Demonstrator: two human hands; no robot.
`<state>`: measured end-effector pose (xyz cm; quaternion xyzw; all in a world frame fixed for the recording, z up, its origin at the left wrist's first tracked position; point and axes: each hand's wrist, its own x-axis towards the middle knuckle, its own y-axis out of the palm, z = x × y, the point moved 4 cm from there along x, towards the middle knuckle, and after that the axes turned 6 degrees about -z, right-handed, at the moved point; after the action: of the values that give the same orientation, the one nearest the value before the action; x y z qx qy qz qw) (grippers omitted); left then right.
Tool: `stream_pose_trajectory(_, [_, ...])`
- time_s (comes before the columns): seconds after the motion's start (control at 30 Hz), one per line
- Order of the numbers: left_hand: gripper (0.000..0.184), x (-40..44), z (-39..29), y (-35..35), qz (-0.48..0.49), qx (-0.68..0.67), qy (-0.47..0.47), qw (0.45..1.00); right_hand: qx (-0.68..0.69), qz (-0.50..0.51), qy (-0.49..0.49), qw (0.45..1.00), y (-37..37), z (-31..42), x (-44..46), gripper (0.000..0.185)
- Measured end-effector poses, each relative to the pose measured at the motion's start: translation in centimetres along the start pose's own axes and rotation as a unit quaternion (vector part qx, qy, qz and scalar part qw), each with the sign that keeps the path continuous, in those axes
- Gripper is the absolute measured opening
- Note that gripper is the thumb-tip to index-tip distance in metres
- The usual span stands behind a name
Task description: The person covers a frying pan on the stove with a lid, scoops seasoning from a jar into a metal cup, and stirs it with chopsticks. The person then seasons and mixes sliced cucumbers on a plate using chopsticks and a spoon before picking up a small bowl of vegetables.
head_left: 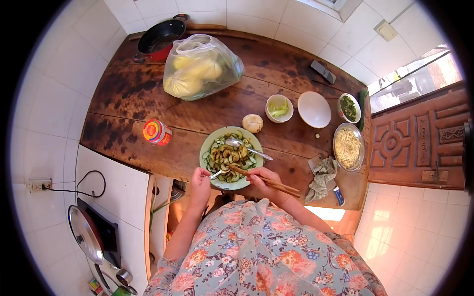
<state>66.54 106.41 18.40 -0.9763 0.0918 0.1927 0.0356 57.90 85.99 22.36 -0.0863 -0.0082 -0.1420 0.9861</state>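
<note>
A pale green bowl at the table's near edge holds sliced cucumber and brownish cooked pieces. My left hand is closed at the bowl's left rim on the handle of a metal spoon, whose far end reaches into the food. From the right, my right hand grips a pair of wooden chopsticks, their tips among the brownish pieces close to that spoon. A second metal spoon lies in the bowl, its handle over the right rim.
Behind the bowl sits a white round bun-like item. Rightward are a small bowl with pale green pieces, a white bowl, noodles, a cloth and a blue-handled knife. A jar stands left; a plastic bag stands behind.
</note>
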Motion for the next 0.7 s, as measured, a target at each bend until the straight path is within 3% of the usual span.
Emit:
stream_pose_trajectory(0.07, [0.013,-0.4,-0.5,-0.3,0.001,0.025,0.006,1.0,-0.019,-0.017,-0.021,0.999,-0.3,0.0,-0.1,0.015])
stream_pose_trajectory(0.17, [0.013,-0.9,-1.7,-0.4,0.003,0.046,0.012,0.999,0.035,-0.017,0.02,0.999,-0.5,0.9,-0.1,0.016])
stream_pose_trajectory(0.23, [0.013,-0.9,-1.9,-0.3,0.001,0.041,0.014,0.999,0.068,0.079,0.048,0.993,0.4,1.5,-0.1,0.016])
stream_pose_trajectory(0.27, [0.012,-0.9,-2.2,-0.2,0.004,0.041,0.032,0.999,0.069,0.081,0.046,0.993,0.6,1.3,-0.1,0.016])
stream_pose_trajectory(0.4, [0.011,-1.4,-2.7,-0.3,-0.004,0.045,0.03,0.999,-0.008,-0.007,-0.024,1.0,-0.3,-0.2,0.5,0.013])
stream_pose_trajectory(0.47, [0.011,-1.7,-3.2,-0.9,-0.008,0.039,0.026,0.999,0.049,-0.032,0.021,0.998,-0.9,-0.1,0.2,0.013])
stream_pose_trajectory(0.63, [0.01,-2.3,-3.3,-1.9,-0.005,0.026,0.002,1.0,0.033,-0.029,0.046,0.998,-1.5,1.1,0.1,0.013])
stream_pose_trajectory(0.7, [0.011,-2.7,-3.4,-1.7,-0.022,0.037,0.132,0.99,0.036,-0.029,0.06,0.997,-1.6,0.3,-0.1,0.013])
